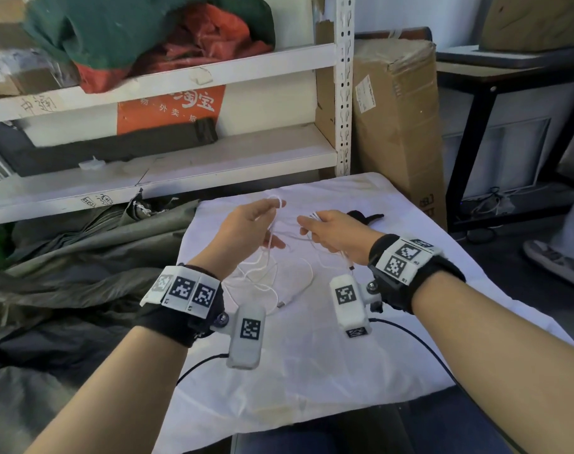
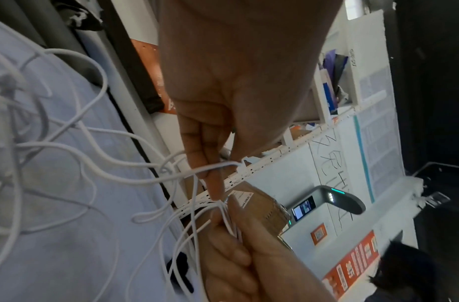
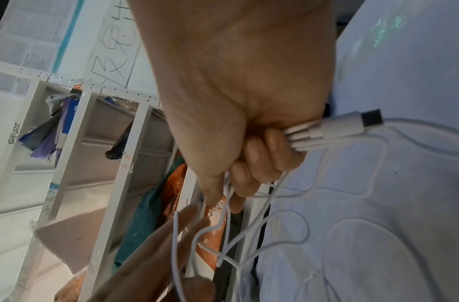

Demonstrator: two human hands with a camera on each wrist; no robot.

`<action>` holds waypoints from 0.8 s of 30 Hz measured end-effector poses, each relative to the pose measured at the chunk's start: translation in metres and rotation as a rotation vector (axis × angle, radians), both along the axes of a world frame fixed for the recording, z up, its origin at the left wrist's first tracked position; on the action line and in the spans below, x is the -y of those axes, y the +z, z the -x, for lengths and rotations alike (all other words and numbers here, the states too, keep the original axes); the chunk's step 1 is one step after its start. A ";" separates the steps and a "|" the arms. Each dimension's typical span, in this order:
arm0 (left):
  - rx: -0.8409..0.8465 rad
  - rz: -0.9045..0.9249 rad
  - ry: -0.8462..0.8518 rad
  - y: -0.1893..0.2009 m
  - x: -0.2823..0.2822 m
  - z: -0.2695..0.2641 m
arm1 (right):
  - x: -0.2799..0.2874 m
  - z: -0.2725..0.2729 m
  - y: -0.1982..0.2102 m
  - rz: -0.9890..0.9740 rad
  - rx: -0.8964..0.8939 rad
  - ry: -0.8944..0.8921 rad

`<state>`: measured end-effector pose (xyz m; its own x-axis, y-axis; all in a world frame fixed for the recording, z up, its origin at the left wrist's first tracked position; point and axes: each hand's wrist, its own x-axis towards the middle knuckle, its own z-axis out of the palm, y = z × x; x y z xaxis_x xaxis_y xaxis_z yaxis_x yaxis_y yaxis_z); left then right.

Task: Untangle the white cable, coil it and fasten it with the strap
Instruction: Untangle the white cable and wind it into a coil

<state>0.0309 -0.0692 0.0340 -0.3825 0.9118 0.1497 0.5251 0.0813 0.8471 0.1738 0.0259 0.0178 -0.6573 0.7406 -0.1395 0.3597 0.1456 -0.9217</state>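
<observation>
The thin white cable (image 1: 311,273) lies in tangled loops on a white cloth (image 1: 311,371), with one plug (image 1: 283,303) resting near my left wrist. My left hand (image 1: 272,224) is raised over the cloth and holds a strand that loops over its fingers (image 2: 210,166). Close beside it, my right hand (image 1: 306,226) grips a bunch of strands (image 2: 224,212) in its fist. The white connector ends (image 3: 347,128) stick out of that fist at the little-finger side. A black strap (image 1: 364,216) lies on the cloth just behind my right hand.
A white metal shelf (image 1: 180,165) with bags and boxes stands behind the cloth. A tall cardboard box (image 1: 397,126) is at the back right, and grey tarpaulin (image 1: 66,257) lies to the left. Someone's shoe (image 1: 554,257) is at the far right.
</observation>
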 end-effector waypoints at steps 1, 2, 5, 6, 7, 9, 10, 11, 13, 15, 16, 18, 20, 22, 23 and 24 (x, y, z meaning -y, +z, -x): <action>-0.092 0.031 -0.019 0.001 0.001 -0.001 | -0.001 0.001 0.001 0.036 0.000 0.026; -0.182 0.066 -0.042 0.002 0.001 -0.001 | -0.002 0.002 0.002 0.082 -0.004 0.053; -0.348 0.154 -0.117 0.006 0.001 -0.002 | -0.002 0.003 0.007 0.137 0.001 0.082; -0.383 0.171 -0.139 0.008 0.001 -0.003 | -0.002 0.003 0.008 0.105 0.016 0.080; -0.417 0.181 -0.156 0.010 0.000 -0.004 | -0.001 0.003 0.008 0.067 0.026 0.083; -0.483 0.164 -0.186 0.014 0.001 -0.004 | 0.001 0.004 0.007 0.024 0.030 0.118; -0.553 0.136 -0.199 0.015 0.001 -0.004 | 0.002 0.004 0.007 0.022 0.024 0.139; -0.651 0.106 -0.209 0.016 0.000 -0.003 | 0.002 0.004 0.006 0.027 0.018 0.156; -0.810 0.060 -0.218 0.016 -0.002 -0.001 | 0.003 0.005 0.006 0.038 0.017 0.186; -0.905 0.025 -0.261 0.015 -0.004 0.000 | 0.004 0.006 0.007 0.074 0.014 0.210; -0.935 0.005 -0.298 0.015 -0.005 0.001 | 0.004 0.006 0.008 0.096 -0.001 0.212; -0.939 -0.001 -0.352 0.016 -0.006 0.002 | 0.004 0.004 0.008 0.128 -0.050 0.210; -0.893 0.034 -0.391 0.018 -0.005 0.002 | 0.004 0.002 0.010 0.124 -0.063 0.223; -0.827 0.094 -0.403 0.020 -0.004 -0.001 | 0.005 0.001 0.013 0.076 -0.023 0.219; -0.781 0.126 -0.395 0.020 -0.003 -0.002 | 0.005 0.000 0.014 0.045 -0.004 0.212; -0.707 0.161 -0.376 0.019 -0.004 -0.002 | 0.006 0.001 0.015 0.019 0.005 0.209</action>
